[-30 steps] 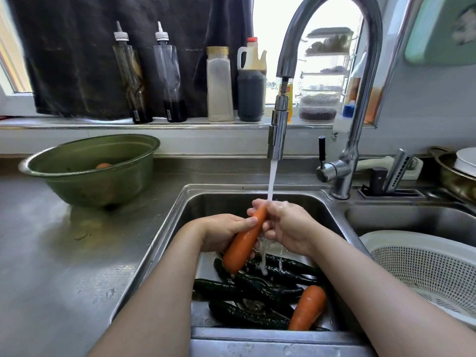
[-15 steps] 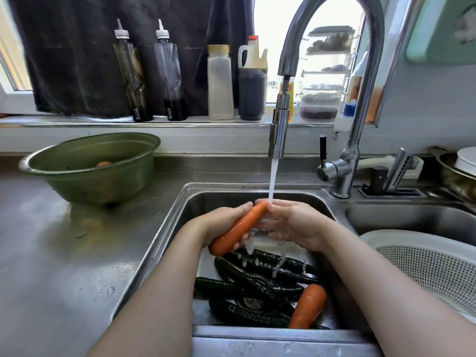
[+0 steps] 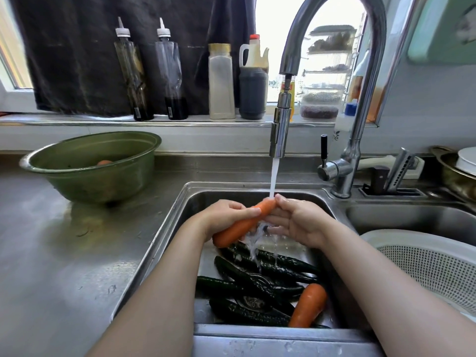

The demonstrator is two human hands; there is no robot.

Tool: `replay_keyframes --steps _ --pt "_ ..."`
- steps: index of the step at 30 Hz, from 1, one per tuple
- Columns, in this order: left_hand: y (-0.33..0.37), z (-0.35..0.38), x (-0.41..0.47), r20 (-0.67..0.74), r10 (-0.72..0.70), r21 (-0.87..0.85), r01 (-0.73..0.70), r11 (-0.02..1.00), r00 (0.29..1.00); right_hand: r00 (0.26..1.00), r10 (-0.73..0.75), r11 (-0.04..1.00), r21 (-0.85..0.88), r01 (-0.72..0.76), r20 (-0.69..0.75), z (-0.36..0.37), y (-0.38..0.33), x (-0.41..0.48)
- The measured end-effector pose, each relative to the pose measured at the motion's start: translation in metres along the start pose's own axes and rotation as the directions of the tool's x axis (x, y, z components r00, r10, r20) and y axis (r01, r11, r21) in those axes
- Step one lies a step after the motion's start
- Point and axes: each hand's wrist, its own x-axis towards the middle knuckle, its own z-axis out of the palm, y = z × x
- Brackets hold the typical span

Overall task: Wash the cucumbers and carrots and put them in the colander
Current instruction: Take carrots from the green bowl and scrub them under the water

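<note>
Head view: you're early on, I'd judge. Your left hand (image 3: 226, 217) grips a carrot (image 3: 239, 228) and your right hand (image 3: 298, 222) holds its tip under the tap water (image 3: 273, 176). Below your hands lie a second carrot (image 3: 307, 305) and roughly five tangled cucumbers (image 3: 257, 287). The colander (image 3: 401, 234), right of your right arm, shows nothing inside.
</note>
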Motion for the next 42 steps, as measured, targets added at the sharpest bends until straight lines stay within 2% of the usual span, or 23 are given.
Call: replay_keyframes --steps 4,9,11,13,18,20,22,25,27,30,37,39,42 --pt "0.000 -0.002 -0.004 -0.007 0.008 0.094 -0.007 0.996 1.000 0.997 -0.049 0.999 0.005 0.049 0.056 0.003 0.002 -0.004" --pt "0.005 0.008 -0.001 -0.088 0.044 0.190 -0.026 0.981 0.995 0.988 -0.074 0.994 -0.088 0.063 -0.137 0.010 0.003 0.001" --pt "0.007 0.011 0.001 -0.094 0.057 0.201 -0.037 0.979 0.994 0.978 -0.075 0.996 -0.054 0.065 -0.197 0.010 0.002 0.006" --pt "0.006 0.012 0.002 -0.067 0.020 0.112 -0.013 0.994 0.998 0.984 -0.056 0.998 0.001 0.057 -0.168 0.006 0.001 0.010" --pt "0.008 0.010 -0.003 0.112 -0.154 -0.222 0.175 0.959 0.982 0.992 -0.101 0.991 0.096 0.094 0.070 -0.002 0.002 0.004" --pt "0.011 0.011 -0.005 0.190 -0.173 -0.326 0.228 0.917 0.967 0.988 -0.136 0.988 0.081 0.130 0.074 0.000 0.000 0.005" --pt "0.013 0.011 -0.007 0.232 -0.150 -0.389 0.233 0.891 0.961 0.991 -0.133 0.986 0.102 0.131 0.019 0.001 -0.001 0.007" --pt "0.014 0.012 -0.004 0.218 -0.077 -0.355 0.153 0.922 0.973 0.989 -0.111 0.991 0.060 0.117 -0.098 0.000 -0.002 0.009" --pt "0.012 0.012 -0.002 0.179 -0.044 -0.288 0.095 0.953 0.983 0.988 -0.101 0.994 0.041 0.106 -0.121 -0.001 -0.001 0.010" --pt "0.008 0.012 -0.002 0.197 -0.045 -0.246 0.093 0.965 0.979 0.986 -0.107 0.994 0.006 0.109 -0.129 -0.005 -0.003 0.012" --pt "0.007 0.020 0.000 0.237 -0.060 -0.347 0.142 0.927 0.970 0.977 -0.186 0.957 0.244 0.156 0.105 -0.001 -0.003 0.003" --pt "0.010 0.020 -0.003 0.268 -0.064 -0.391 0.169 0.905 0.961 0.969 -0.210 0.966 0.179 0.186 0.131 0.002 -0.003 0.001" --pt "0.013 0.019 -0.006 0.250 -0.056 -0.306 0.133 0.943 0.967 0.971 -0.231 0.973 0.021 0.230 0.055 0.006 -0.001 0.002"
